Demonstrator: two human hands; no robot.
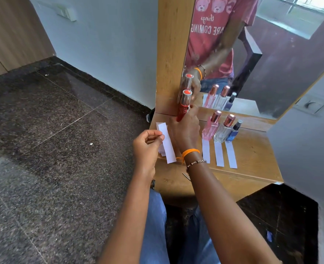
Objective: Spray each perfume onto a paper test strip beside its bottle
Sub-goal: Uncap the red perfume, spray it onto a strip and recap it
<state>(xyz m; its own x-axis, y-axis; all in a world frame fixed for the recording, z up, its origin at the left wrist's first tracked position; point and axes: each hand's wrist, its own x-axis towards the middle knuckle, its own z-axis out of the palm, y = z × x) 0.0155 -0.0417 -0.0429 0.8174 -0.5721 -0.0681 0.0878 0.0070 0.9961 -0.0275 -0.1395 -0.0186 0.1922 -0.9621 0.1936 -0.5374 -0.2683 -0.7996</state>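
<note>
My R hand (185,130) is wrapped round the red perfume bottle (183,108), silver cap up, lifted off the wooden shelf (252,149) just in front of the mirror (271,54). My L hand (147,147) pinches one white test strip (166,143) betw. thumb and fingertips, just L of my R hand; strip hangs tilted, a small stack of strips behind it. To the R of my R hand: pink bottle (211,126), clear bottle (224,129), blue bottle (233,131) upright in a row, each w/ a strip lying flat before it (206,151) (219,154) (231,154).
</note>
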